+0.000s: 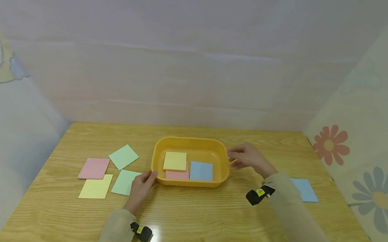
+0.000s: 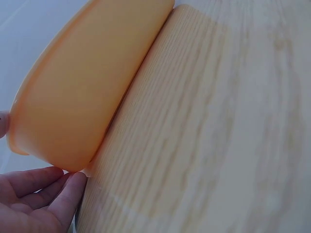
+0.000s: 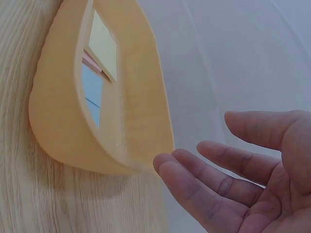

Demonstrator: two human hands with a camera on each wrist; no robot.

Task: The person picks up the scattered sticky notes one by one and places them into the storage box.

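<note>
An orange-yellow plastic tray (image 1: 187, 184) sits on the table. In it lie a yellow sticky-note pad (image 1: 175, 161), a pink one (image 1: 177, 175) partly under it, and a blue one (image 1: 201, 171). My left hand (image 1: 141, 189) holds the tray's near left corner. In the left wrist view its thumb is at the rim and its fingertips (image 2: 75, 187) are at the tray's base. By the tray's right end is my right hand (image 1: 249, 157), holding nothing. The right wrist view shows its fingers spread and slightly bent, fingertips (image 3: 165, 165) close to the rim; whether they touch is unclear.
Left of the tray lie two green notes (image 1: 123, 157) (image 1: 124, 182), a pink note (image 1: 94, 168) and a yellow note (image 1: 96, 186). A blue note (image 1: 305, 190) lies beyond my right wrist. Patterned cloth walls (image 1: 185, 75) enclose the wooden table (image 1: 202, 228) at the back and sides.
</note>
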